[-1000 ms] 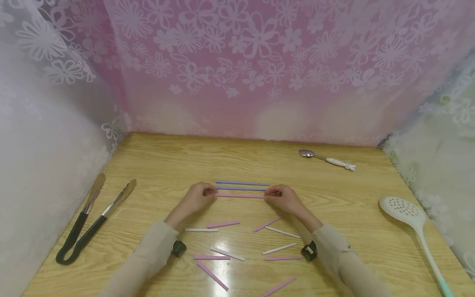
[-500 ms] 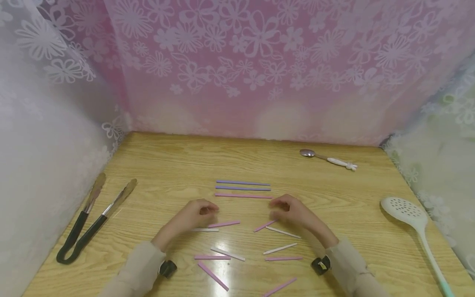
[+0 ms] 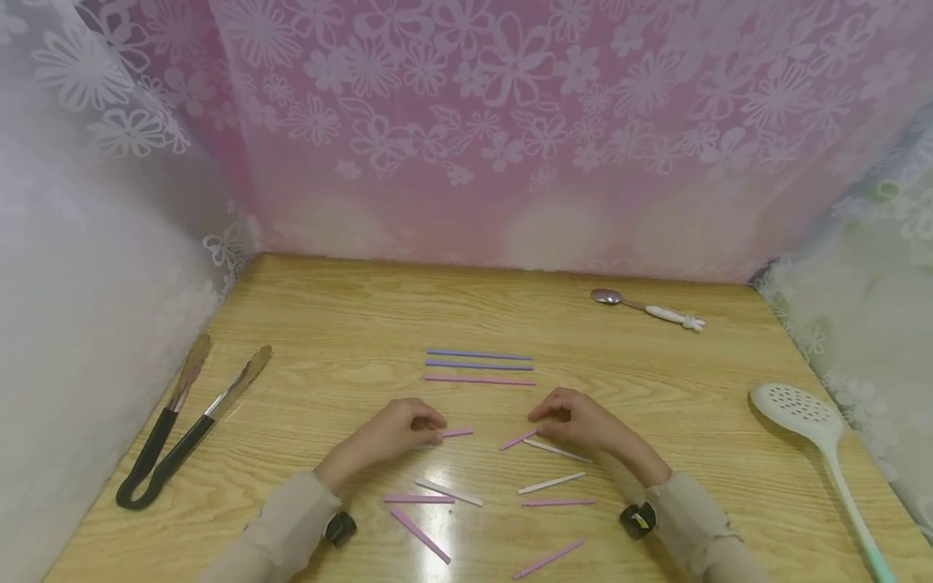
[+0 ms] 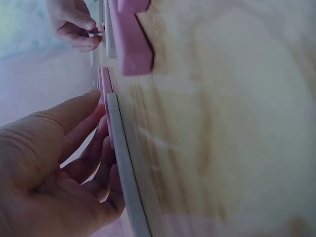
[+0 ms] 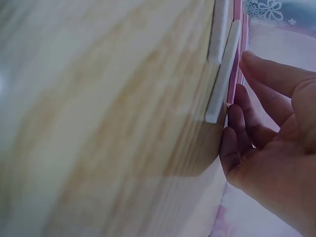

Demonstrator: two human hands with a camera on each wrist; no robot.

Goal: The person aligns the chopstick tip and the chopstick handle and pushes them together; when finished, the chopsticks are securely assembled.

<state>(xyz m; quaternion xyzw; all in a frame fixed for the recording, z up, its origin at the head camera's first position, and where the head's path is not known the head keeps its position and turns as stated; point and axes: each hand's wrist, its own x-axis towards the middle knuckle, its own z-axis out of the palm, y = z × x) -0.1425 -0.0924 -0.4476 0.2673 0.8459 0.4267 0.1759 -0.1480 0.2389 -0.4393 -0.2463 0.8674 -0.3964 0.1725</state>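
In the head view my left hand (image 3: 402,427) is at the left end of a short pink stick (image 3: 457,432), thumb and fingertips right beside it. The left wrist view shows these loosely bent fingers along the pink stick (image 4: 104,79) and a white stick (image 4: 123,158). My right hand (image 3: 579,419) reaches down over another short pink stick (image 3: 516,440), its thumb and index finger apart. A white stick (image 3: 557,451) lies just beside that hand. Farther back, two long blue sticks (image 3: 479,354) and one long pink stick (image 3: 481,380) lie in parallel rows.
More short pink sticks (image 3: 420,536) and white sticks (image 3: 551,483) lie scattered near the front of the wooden table (image 3: 328,316). Black-handled tongs (image 3: 171,453) lie at left, a spoon (image 3: 649,309) at back right, a white slotted skimmer (image 3: 802,414) at right. Patterned cloth surrounds the table.
Both hands have let go of the long pink stick and come back toward the person. The left hand then moves right to one short pink stick, the right hand settles over another.
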